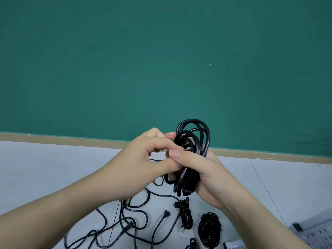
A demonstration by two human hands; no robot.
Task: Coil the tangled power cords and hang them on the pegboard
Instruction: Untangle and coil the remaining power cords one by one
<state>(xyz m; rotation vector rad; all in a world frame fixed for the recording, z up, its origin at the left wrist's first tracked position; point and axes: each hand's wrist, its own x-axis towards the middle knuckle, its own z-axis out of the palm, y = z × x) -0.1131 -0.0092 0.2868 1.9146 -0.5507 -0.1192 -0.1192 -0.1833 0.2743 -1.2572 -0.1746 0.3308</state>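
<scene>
Lower left of frame: loose tangled cords [136, 218] lie sprawled on the grey floor [53, 168], not yet coiled. Centre: the left hand [143, 159] has its fingers [162, 147] curled, apparently pinching a strand or tie at the bundle's waist; the exact thing pinched is hidden. Just right of it, touching: the coiled cord [193, 151], long axis upright, loops rising above the hands. The right hand [203, 175] clenches the coil's middle, thumb across the front. Judgement: securing the wrap falls to the left hand, which lies directly left of the coil. Lower right: two finished bundles [209, 229] on the floor, and the pegboard [316, 236] at the corner.
</scene>
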